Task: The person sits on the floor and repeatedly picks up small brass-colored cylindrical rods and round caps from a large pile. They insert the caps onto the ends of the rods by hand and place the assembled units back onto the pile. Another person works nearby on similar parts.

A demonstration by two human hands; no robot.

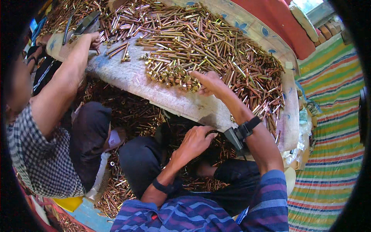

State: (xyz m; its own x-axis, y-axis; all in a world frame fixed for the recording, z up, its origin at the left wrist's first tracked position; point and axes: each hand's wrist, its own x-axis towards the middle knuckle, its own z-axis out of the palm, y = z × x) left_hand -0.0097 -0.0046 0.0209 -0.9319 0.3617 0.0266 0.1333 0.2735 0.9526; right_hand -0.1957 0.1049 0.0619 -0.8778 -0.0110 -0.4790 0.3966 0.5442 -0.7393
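A big heap of long coppery and yellowish bolts [208, 42] covers a pale, stained cloth-topped table [127, 75]. At its near edge a cluster of bolts with flanged heads [174, 77] lies bunched together. My right hand [210, 83] reaches onto this cluster, its index finger stretched out along the heads and the other fingers bent below. Lower down, close to the table's near edge, my left hand [195, 140] has its fingers curled together around a small dark thing that I cannot make out. Both wrists wear black bands; the right one carries a dark box-like device [236, 136].
At the left a co-worker in a checked shirt [42, 154] rests a hand [92, 40] on the table near a few loose bolts and a dark metal tool [87, 23]. More bolts [116, 185] cover the floor. A striped mat [328, 147] lies at the right.
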